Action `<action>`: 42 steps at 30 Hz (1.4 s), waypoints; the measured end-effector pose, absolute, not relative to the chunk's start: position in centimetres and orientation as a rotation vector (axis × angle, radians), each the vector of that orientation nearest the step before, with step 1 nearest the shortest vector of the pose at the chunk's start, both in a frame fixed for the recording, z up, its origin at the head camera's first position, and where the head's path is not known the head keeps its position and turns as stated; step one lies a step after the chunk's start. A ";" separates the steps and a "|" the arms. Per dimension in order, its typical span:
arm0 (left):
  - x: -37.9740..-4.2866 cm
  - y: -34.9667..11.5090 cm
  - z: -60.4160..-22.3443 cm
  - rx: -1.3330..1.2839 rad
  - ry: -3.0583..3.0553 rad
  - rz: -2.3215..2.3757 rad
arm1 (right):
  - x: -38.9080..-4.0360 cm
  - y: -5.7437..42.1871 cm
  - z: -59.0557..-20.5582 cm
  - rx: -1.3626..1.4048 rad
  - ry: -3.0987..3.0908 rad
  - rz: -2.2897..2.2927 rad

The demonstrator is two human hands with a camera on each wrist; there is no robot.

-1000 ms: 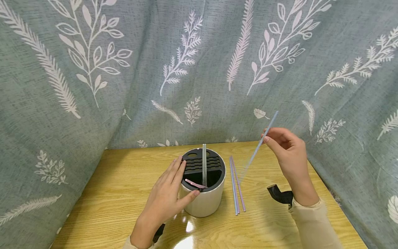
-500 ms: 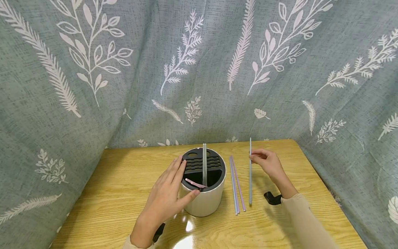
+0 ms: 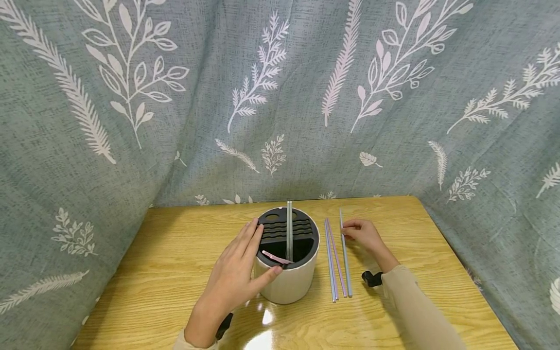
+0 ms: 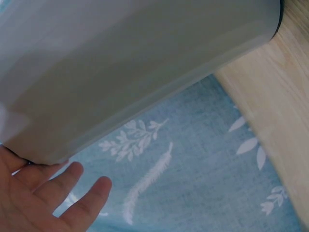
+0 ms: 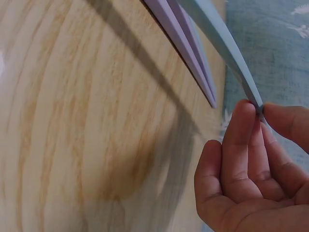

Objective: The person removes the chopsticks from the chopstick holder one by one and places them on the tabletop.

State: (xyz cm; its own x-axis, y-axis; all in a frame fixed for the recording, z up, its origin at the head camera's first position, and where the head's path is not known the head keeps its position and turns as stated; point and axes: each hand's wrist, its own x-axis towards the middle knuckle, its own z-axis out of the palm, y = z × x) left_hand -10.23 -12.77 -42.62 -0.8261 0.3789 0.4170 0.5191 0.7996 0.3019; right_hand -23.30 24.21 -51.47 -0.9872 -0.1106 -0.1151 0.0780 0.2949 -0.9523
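My right hand pinches a light blue chopstick near its far end between thumb and fingertips. The right wrist view shows the same chopstick in that pinch, above the wood. Just left of it lie several chopsticks, blue and purple, side by side on the table. My left hand rests on the rim of a white round utensil holder with a black slotted top, its fingers stretched along the edge. Two grey-green chopsticks stand in the holder, and a pink utensil leans at its near edge.
The wooden table runs back to a grey-green leaf-patterned curtain, which also closes in the left and right sides. A black wrist mount sits at the right wrist.
The right hand has come down and left with the blue chopstick, from raised and slanted to alongside the other chopsticks. The left hand has stayed on the holder's rim.
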 end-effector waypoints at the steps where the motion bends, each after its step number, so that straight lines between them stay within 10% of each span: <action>1: -10.2 -12.8 -42.6 -0.685 -2.651 -0.583 | -23.4 24.2 -51.5 -0.028 2.390 -1.778; 17: -10.3 -12.8 -42.6 -0.684 -2.657 -0.589 | -22.8 23.8 -50.8 -0.020 2.345 -1.836; 42: -10.2 -12.6 -42.6 -0.662 -2.670 -0.595 | -15.6 15.8 -38.4 -0.805 2.390 -2.008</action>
